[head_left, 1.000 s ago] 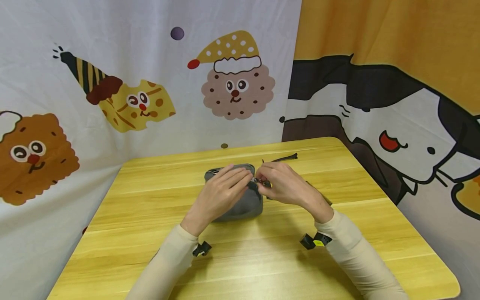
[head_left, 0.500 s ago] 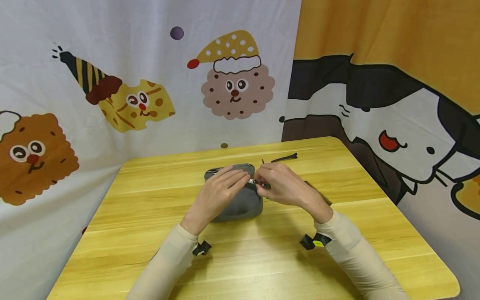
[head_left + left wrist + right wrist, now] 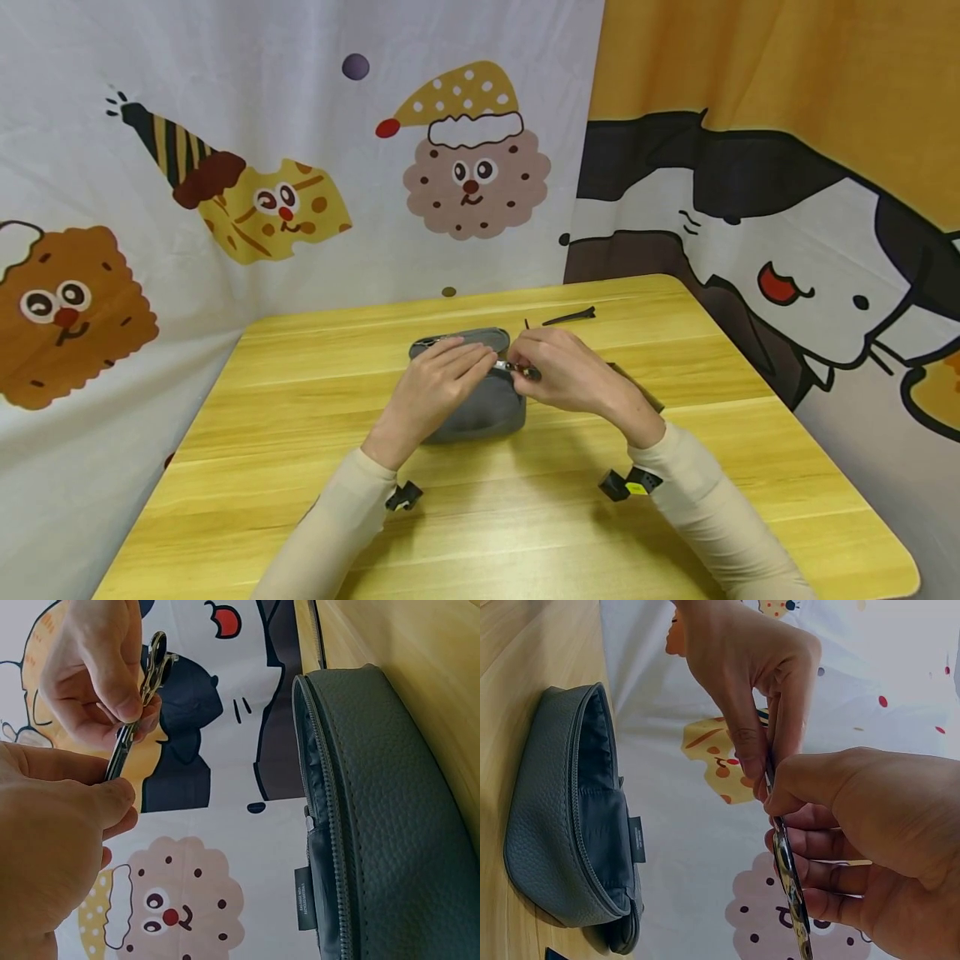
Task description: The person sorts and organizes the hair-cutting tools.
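Both hands hold a pair of small metal scissors (image 3: pixel 154 675) with ornate dark handles, raised above a grey pouch (image 3: pixel 483 408). My left hand (image 3: pixel 442 377) pinches the blade end between thumb and fingers; the tips are hidden by those fingers. Thumb and fingers of my right hand (image 3: pixel 564 367) grip the scissors closer to the handles. The pouch stands on the table with its zipper undone, and its dark lining (image 3: pixel 604 825) shows in the right wrist view. A small black label (image 3: pixel 636 840) sticks out of its edge.
A slim black clip-like item (image 3: pixel 570 316) lies on the wooden table (image 3: pixel 300 417) behind the right hand. A long dark strip (image 3: pixel 641 390) lies partly hidden under the right wrist. Printed curtains (image 3: pixel 285 100) hang behind and beside the table.
The left fingers have slid slightly left along the scissors, so more of the shiny metal shows between the hands. The right hand and the pouch stay nearly in place.
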A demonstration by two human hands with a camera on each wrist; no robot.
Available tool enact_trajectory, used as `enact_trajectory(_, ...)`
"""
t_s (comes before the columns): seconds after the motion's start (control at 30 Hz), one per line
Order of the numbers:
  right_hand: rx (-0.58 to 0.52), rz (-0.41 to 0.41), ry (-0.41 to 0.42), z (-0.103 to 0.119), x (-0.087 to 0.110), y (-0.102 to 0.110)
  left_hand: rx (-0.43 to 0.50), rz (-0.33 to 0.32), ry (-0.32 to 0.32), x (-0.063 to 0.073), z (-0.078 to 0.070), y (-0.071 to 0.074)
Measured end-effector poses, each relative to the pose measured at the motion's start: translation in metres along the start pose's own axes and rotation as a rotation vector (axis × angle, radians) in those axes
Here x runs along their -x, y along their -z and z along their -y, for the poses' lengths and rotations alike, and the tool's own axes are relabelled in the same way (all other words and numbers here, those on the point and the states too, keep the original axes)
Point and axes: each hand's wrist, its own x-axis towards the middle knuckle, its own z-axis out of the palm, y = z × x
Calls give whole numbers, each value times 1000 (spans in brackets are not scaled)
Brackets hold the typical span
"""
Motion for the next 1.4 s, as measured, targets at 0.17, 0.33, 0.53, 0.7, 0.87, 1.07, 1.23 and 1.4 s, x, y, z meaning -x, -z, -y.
enact_trajectory(0.17,9,-7,0,0,0,0,-17,-12,-1,0,0,0)
enact_trajectory(0.33,20,-15,4,-1,0,-1,-23,-5,-3,0,0,0)
enact_trajectory(0.53,40,-21,16,0,0,0,-29,17,-4,1,-1,1)
enact_trajectory(0.7,77,-42,46,0,0,-1,-23,12,-3,1,-1,2)
enact_trajectory(0.87,103,-63,66,0,0,-2,-7,15,10,1,-2,2)
enact_trajectory(1.07,106,-63,71,0,-1,-2,25,24,27,0,-2,3)
enact_trajectory(1.23,92,-54,69,2,-1,-1,53,6,42,-1,-1,4)
enact_trajectory(1.4,77,-43,62,1,-2,-2,78,-38,41,0,-1,3)
